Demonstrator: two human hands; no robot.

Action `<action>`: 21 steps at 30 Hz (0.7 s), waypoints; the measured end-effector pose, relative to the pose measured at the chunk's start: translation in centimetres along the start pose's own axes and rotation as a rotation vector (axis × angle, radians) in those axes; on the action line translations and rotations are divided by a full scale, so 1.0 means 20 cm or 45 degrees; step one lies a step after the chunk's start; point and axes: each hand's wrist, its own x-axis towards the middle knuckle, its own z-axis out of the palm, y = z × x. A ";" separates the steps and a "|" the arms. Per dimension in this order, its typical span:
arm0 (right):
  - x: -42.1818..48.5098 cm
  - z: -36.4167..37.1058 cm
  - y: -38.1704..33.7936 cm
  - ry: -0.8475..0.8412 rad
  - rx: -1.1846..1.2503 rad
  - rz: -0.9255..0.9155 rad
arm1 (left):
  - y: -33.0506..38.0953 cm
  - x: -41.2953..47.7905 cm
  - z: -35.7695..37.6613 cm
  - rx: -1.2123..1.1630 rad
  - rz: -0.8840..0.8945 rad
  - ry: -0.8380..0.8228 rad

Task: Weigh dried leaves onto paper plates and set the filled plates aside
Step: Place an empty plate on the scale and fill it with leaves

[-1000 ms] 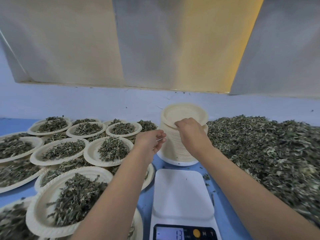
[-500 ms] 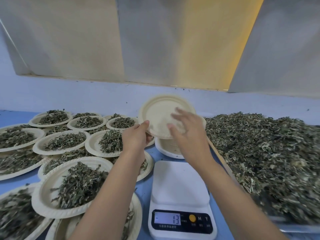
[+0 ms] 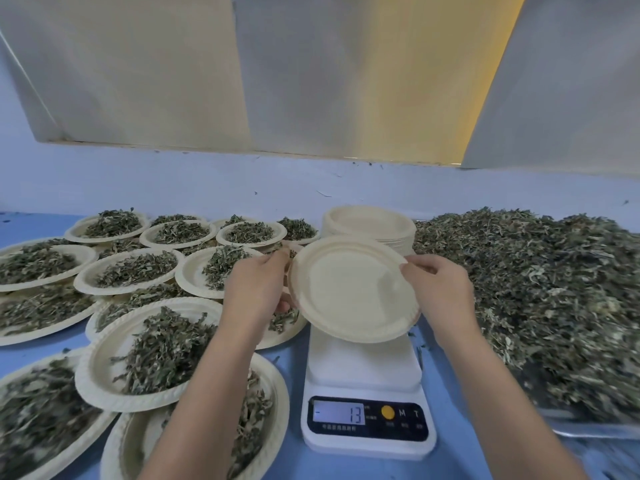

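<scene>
Pinched at opposite rim edges by left hand (image 3: 257, 292) and right hand (image 3: 440, 292): empty paper plate (image 3: 349, 289), likely light, thin, bendable; hold by rim.

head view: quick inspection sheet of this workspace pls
surface: blue table, mostly covered
job's things: empty plate held tilted over the scale, whose display shows 13; stack of spare plates behind; leaf pile on a tray at right; filled plates crowded at left, some overlapping
clutter: leaf crumbs beside the scale
hands: left hand holds the empty plate's left rim; right hand pinches its right rim
cables: nothing seen
surroundings: pale blue wall, light panels above
</scene>
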 end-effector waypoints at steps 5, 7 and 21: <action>0.01 -0.02 0.02 -0.195 -0.261 0.046 | -0.04 0.01 -0.02 0.289 -0.247 -0.116; 0.01 -0.02 0.05 -0.223 -0.348 0.068 | -0.06 0.02 -0.01 0.285 -0.302 -0.153; 0.03 0.00 0.15 -0.230 -0.702 0.129 | -0.11 0.00 0.05 0.251 -0.406 -0.289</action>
